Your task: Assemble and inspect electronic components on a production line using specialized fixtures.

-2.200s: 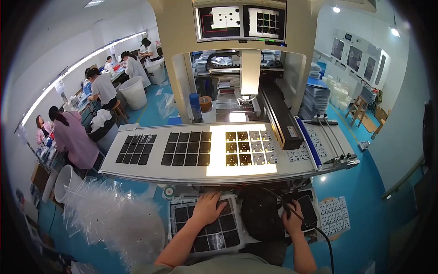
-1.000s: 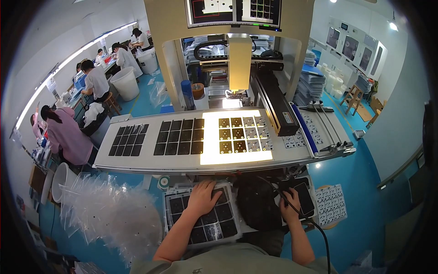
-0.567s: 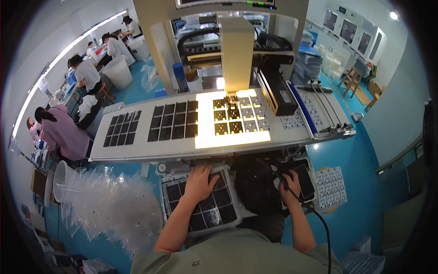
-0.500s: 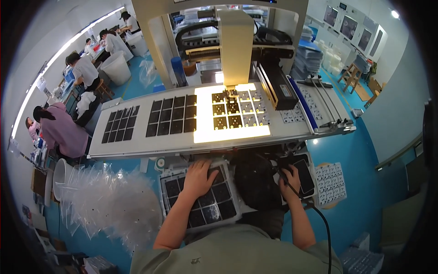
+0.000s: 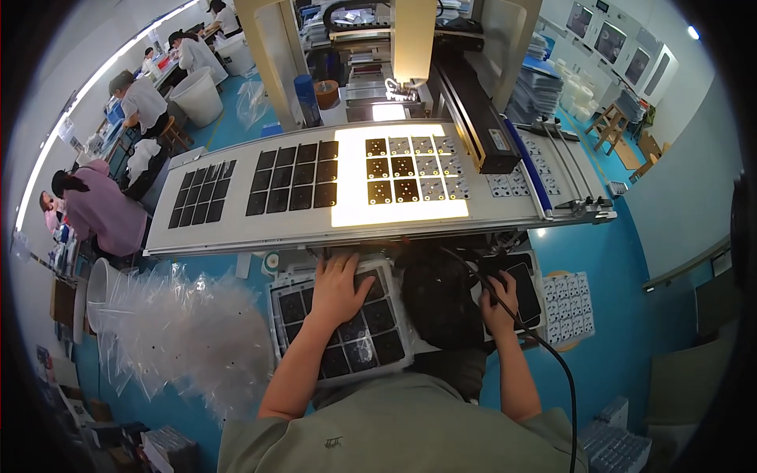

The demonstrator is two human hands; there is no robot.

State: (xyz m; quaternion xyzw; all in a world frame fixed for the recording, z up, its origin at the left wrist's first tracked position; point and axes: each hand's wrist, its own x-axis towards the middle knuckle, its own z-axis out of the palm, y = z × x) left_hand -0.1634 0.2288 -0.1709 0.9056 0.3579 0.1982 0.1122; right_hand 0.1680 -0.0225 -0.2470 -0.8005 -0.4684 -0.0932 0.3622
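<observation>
My left hand (image 5: 339, 290) lies flat, fingers spread, on a clear-covered tray (image 5: 371, 327) of black square plates. My right hand (image 5: 499, 303) rests with its fingers apart beside a black phone-like slab (image 5: 523, 288). A black cable (image 5: 524, 327) runs across that hand, and what lies under its palm is hidden. Between the hands sits a dark, rounded bundle (image 5: 441, 303). Beyond them stretches a long pale machine bed (image 5: 236, 169) carrying grids of black plates (image 5: 293, 175). A bright lit patch (image 5: 351, 214) surrounds one grid of mixed black and speckled plates (image 5: 404, 167).
Crumpled clear plastic bags (image 5: 189, 339) pile up at my left. A white speckled sheet of plates (image 5: 569, 307) lies at right. The machine's beige head (image 5: 412, 39) and black rail (image 5: 481, 118) stand over the bed. Several people work along a bench (image 5: 110, 146) at far left.
The machine's head has drawn back, away from the lit plates toward the rear. The whole view has shifted slightly. Both my hands stay in about the same places.
</observation>
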